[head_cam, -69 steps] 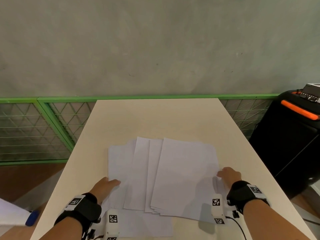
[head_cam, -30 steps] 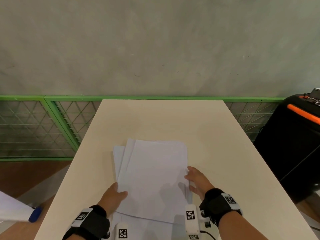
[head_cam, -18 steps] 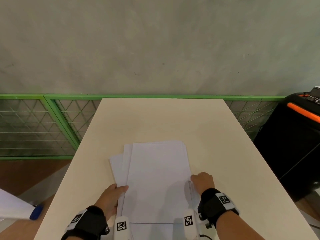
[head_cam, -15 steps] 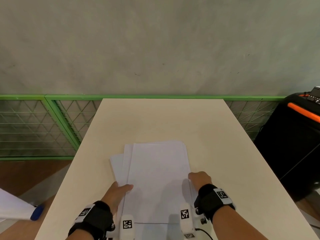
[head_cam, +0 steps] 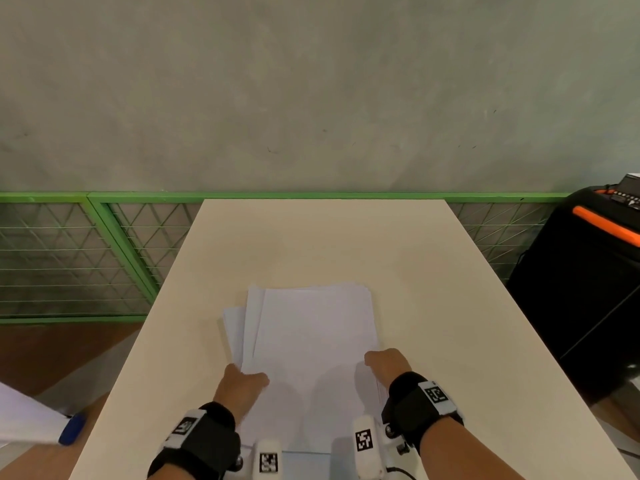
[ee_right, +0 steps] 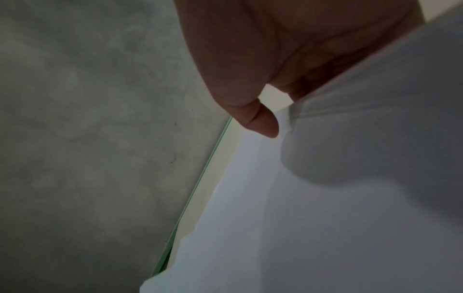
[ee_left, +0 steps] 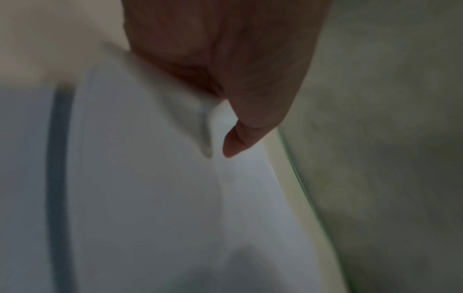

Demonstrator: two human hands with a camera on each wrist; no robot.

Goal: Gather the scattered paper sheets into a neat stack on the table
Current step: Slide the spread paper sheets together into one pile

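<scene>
wrists nearest the camera, both wearing black straps with white tagged blocks. left hand (head_cam: 242,384) is lying at the near-left edge of the paper stack (head_cam: 311,358), thumb on top of the top sheet, the other fingers tucked under the edge and pinching it; the left wrist view is showing the thumb (ee_left: 238,142) pressing down on white paper with the sheet edge folding up into the palm. right hand (head_cam: 386,363) is sitting at the near-right edge of the stack, knuckles up, fingers curled; the right wrist view is showing its thumb (ee_right: 263,123) over the sheet edge and the fingers bending under it, so it is pinching that side too. stack is lying between the two hands on the beige table (head_cam: 450,323), near the front middle, with two or three lower sheets poking out along the left side. farther off, green mesh fencing (head_cam: 69,258) is running behind the table, a black case with an orange handle (head_cam: 588,289) is standing to the right, and a grey wall (head_cam: 311,91) is closing the far end.
</scene>
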